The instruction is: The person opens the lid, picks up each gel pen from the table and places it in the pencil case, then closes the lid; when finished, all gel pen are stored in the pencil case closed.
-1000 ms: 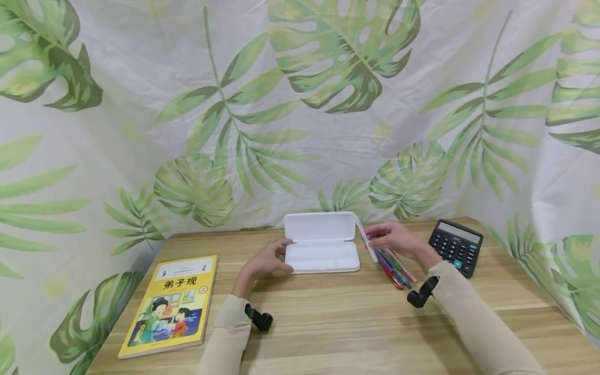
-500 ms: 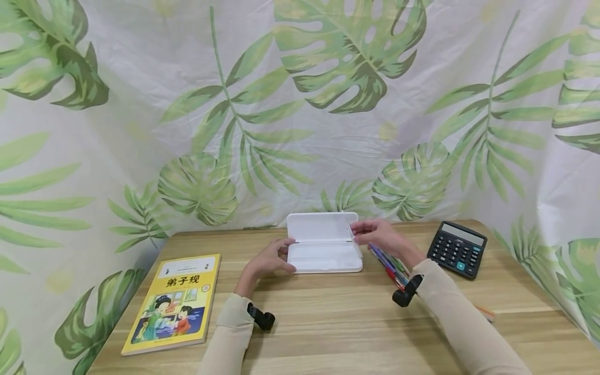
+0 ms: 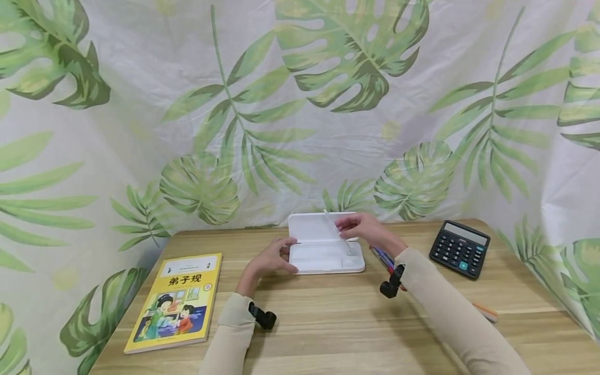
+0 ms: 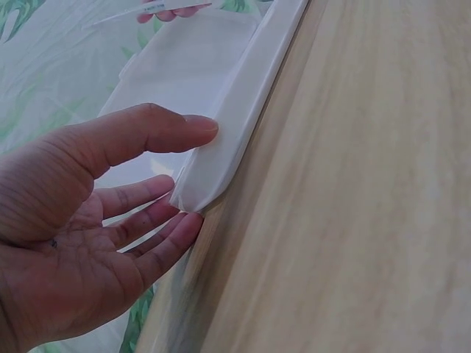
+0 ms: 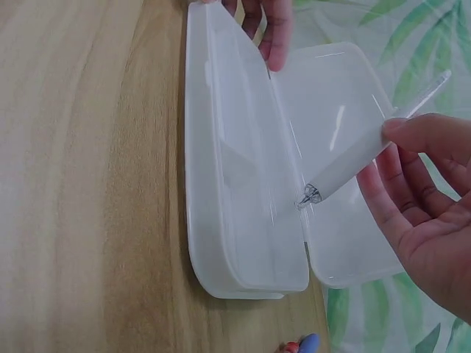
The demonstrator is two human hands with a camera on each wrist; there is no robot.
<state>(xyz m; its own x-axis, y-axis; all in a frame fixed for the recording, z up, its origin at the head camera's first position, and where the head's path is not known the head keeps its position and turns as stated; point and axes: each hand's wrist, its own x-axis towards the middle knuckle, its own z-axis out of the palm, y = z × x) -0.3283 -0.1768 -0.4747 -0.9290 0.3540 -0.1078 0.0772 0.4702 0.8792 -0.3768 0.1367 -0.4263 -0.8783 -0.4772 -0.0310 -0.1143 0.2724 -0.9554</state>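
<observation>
An open white pencil case (image 3: 323,271) stands at the back middle of the table, its lid (image 3: 307,228) tilted back. At the case's left end, my left hand (image 4: 96,206) grips its corner, thumb on the front wall and fingers at the end. Above the right part of the case, my right hand (image 5: 434,198) pinches a slim white pen (image 5: 349,165) with a clear end. The pen slants, its lower tip over the tray near the hinge. Inside the case I see no other pens.
Several coloured pens (image 3: 382,256) lie right of the case, partly hidden by the right forearm. A black calculator (image 3: 459,249) is farther right, with a small orange object (image 3: 485,311) below it. A yellow book (image 3: 174,302) lies at the left.
My right hand has carried the pen leftward from beside the loose pens to above the case. My left hand has stayed at the case's left end.
</observation>
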